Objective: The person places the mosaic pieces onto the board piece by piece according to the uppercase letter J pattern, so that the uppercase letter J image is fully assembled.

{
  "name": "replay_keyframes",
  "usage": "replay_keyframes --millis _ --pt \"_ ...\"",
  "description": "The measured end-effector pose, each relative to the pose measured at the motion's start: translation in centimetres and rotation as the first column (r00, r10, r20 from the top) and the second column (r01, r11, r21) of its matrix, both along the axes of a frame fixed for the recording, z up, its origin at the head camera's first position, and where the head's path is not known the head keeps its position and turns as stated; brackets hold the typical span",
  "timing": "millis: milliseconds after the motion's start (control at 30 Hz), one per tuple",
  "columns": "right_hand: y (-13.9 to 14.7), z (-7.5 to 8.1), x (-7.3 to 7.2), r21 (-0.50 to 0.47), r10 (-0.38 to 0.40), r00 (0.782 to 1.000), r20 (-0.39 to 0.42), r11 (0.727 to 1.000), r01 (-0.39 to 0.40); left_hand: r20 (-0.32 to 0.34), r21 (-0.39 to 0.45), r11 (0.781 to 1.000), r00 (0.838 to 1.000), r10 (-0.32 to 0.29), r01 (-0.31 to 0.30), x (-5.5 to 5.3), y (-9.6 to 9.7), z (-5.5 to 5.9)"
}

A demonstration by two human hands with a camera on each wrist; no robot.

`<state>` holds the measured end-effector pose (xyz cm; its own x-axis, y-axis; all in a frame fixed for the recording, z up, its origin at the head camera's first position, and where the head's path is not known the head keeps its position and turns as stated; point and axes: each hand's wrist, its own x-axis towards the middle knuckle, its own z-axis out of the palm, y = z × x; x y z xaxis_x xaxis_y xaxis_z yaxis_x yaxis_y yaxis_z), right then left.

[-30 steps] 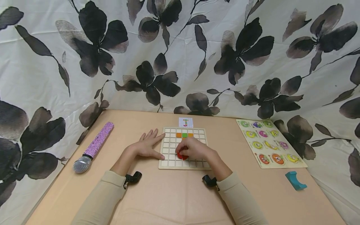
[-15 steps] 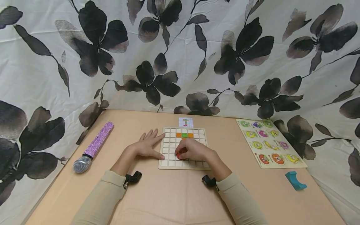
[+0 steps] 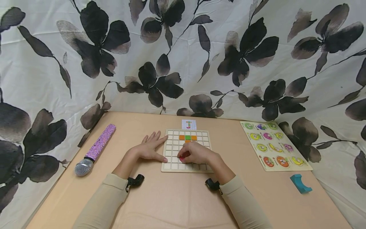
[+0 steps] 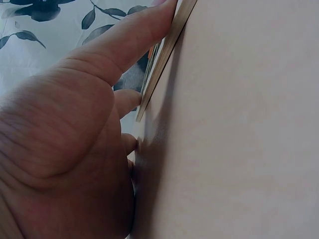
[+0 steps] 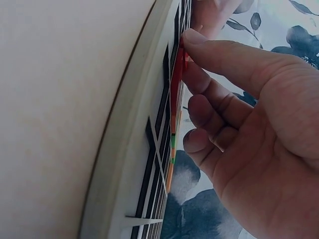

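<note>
A pale gridded board [image 3: 172, 166] lies at the middle of the table, with orange and green tiles [image 3: 187, 137] set in its upper cells. My right hand [image 3: 198, 152] is over the board's lower middle and pinches a small red piece [image 3: 181, 158] between thumb and forefinger. The right wrist view shows more red [image 5: 174, 89] lying in the grid below those fingertips; its outline is unclear from this low angle. My left hand [image 3: 149, 149] has its fingers spread, with the thumb and forefinger touching the board's left edge.
A small pattern card [image 3: 189, 124] lies just beyond the board. To the left is a glittery purple microphone [image 3: 97, 148]. A board with fruit pictures [image 3: 275, 146] and a teal curved block [image 3: 301, 183] lie to the right. A floral cloth [image 3: 200, 63] hangs behind the table.
My right fingertips have shifted slightly left with the red piece, and less red shows beneath them. The left hand stays where it was.
</note>
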<state>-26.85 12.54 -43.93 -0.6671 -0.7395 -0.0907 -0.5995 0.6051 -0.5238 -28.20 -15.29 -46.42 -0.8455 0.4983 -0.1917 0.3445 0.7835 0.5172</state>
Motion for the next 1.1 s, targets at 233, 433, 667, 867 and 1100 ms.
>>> replay_keyframes --millis 233,433,667,867,1100 --pt "0.1 0.0 0.0 0.007 0.000 1.000 -0.010 1.000 0.000 0.002 0.006 1.000 1.000 -0.005 0.005 0.0 0.0 0.0" --pt "0.1 0.0 0.0 0.011 -0.013 1.000 -0.003 1.000 0.013 0.006 0.011 1.000 1.000 -0.010 0.010 -0.1 0.1 -0.1" --pt "0.5 0.0 0.0 -0.013 -0.036 0.999 0.033 0.999 0.036 0.007 0.004 1.000 1.000 -0.004 0.004 -0.1 0.2 -0.1" --pt "1.6 0.5 -0.1 -0.085 -0.114 0.992 0.062 0.989 0.119 0.007 -0.002 1.000 1.000 -0.004 0.004 0.0 0.3 -0.1" --pt "2.8 1.0 -0.5 -0.149 -0.199 0.980 0.022 0.968 0.200 0.011 0.004 1.000 1.000 -0.008 0.008 -0.1 0.2 -0.3"
